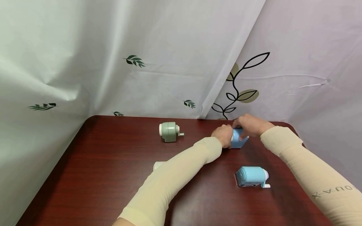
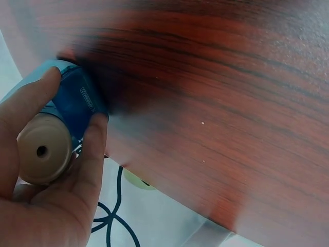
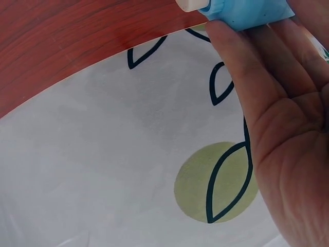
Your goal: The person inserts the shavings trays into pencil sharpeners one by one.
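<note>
Toward the back right of the table, both hands are on a blue crank pencil sharpener (image 1: 237, 143). My left hand (image 1: 223, 135) grips it from the left, thumb and fingers around the end with a round cream knob (image 2: 45, 149) in the left wrist view. From behind and above, my right hand (image 1: 250, 125) holds the sharpener between thumb and fingers. In the right wrist view, those fingers (image 3: 241, 64) lie along the light-blue body (image 3: 252, 13), mostly cut off by the frame's top edge.
A green crank sharpener (image 1: 169, 131) stands at the back middle. Nearer, on the right, is a light-blue sharpener (image 1: 251, 175) with a white crank. A whitish object (image 1: 157, 165) is partly hidden by the left sleeve (image 1: 178, 175). A white patterned curtain (image 1: 158, 84) hangs behind the dark-red table (image 1: 113, 163).
</note>
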A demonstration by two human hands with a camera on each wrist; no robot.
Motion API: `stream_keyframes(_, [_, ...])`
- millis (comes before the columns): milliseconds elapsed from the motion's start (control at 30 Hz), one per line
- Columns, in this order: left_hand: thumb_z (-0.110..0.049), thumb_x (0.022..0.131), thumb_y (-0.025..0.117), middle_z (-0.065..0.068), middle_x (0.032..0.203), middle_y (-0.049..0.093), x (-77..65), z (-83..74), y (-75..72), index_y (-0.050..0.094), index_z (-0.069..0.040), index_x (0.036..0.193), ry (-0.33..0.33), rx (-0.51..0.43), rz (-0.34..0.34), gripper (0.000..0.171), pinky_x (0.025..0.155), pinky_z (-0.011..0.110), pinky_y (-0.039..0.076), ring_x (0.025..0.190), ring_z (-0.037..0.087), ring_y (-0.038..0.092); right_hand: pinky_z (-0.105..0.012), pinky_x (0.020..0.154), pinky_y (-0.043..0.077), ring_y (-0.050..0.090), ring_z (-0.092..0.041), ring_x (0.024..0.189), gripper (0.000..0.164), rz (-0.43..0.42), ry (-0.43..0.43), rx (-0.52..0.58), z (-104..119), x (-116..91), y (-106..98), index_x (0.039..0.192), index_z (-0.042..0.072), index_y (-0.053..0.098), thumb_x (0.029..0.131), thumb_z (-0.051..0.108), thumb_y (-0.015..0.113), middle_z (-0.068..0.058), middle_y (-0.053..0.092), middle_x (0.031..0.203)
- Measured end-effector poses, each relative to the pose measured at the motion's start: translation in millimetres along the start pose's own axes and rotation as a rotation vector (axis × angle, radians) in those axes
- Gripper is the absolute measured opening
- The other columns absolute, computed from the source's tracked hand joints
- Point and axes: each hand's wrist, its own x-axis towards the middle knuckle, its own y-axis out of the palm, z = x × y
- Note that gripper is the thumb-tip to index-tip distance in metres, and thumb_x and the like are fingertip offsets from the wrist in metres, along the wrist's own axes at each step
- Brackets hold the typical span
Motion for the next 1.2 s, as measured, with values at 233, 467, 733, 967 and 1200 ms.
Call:
stream_keyframes(233, [-0.028,0.077,0.089,-0.005,0.108,0.063,1.3,-1.6,-0.1,0.062,-0.016,0.122,-0.01,0.0,0.003,0.054,0.068,0.027,0.054,0.087,0.01,0.064,-0.04,0.079,0.057,0.068,-0.023,0.091,0.044,0.0,-0.003,0.006,-1.9,0.4,1.0,0.108,-0.003,0.074,0.068,0.005,0.092,-0.012,0.074,0.103])
stream_keyframes(467, [-0.029,0.076,0.09,-0.004,0.109,0.062,2.0,-2.5,0.1,0.061,-0.015,0.122,-0.017,0.001,0.011,0.056,0.07,0.027,0.054,0.088,0.011,0.065,-0.04,0.079,0.057,0.069,-0.023,0.091,0.045,-0.001,-0.004,0.004,-1.9,0.8,1.2,0.108,-0.002,0.074,0.067,0.006,0.092,-0.011,0.074,0.102])
stream_keyframes(733, [-0.03,0.076,0.09,-0.005,0.111,0.062,3.0,-4.3,0.6,0.06,-0.016,0.124,-0.032,0.01,0.015,0.058,0.072,0.025,0.054,0.09,0.01,0.065,-0.04,0.079,0.057,0.069,-0.023,0.09,0.046,0.001,-0.002,0.005,-0.9,0.8,-0.6,0.108,-0.003,0.074,0.067,0.006,0.093,-0.011,0.074,0.101])
stream_keyframes(967, [-0.03,0.077,0.089,-0.005,0.111,0.062,4.6,-5.1,3.0,0.06,-0.015,0.124,-0.033,0.008,0.013,0.058,0.073,0.025,0.054,0.088,0.011,0.065,-0.04,0.078,0.057,0.069,-0.025,0.092,0.047,0.011,0.007,0.012,-1.2,0.7,-0.9,0.109,-0.003,0.074,0.067,0.008,0.093,-0.012,0.074,0.103])
stream_keyframes(1200, [-0.029,0.075,0.091,-0.005,0.114,0.063,5.9,-6.7,1.7,0.06,-0.016,0.128,-0.043,-0.014,0.021,0.063,0.072,0.025,0.054,0.091,0.011,0.065,-0.041,0.078,0.057,0.068,-0.023,0.09,0.046,0.005,0.008,0.019,-1.5,0.7,-1.6,0.107,-0.002,0.074,0.066,0.008,0.093,-0.011,0.074,0.102])
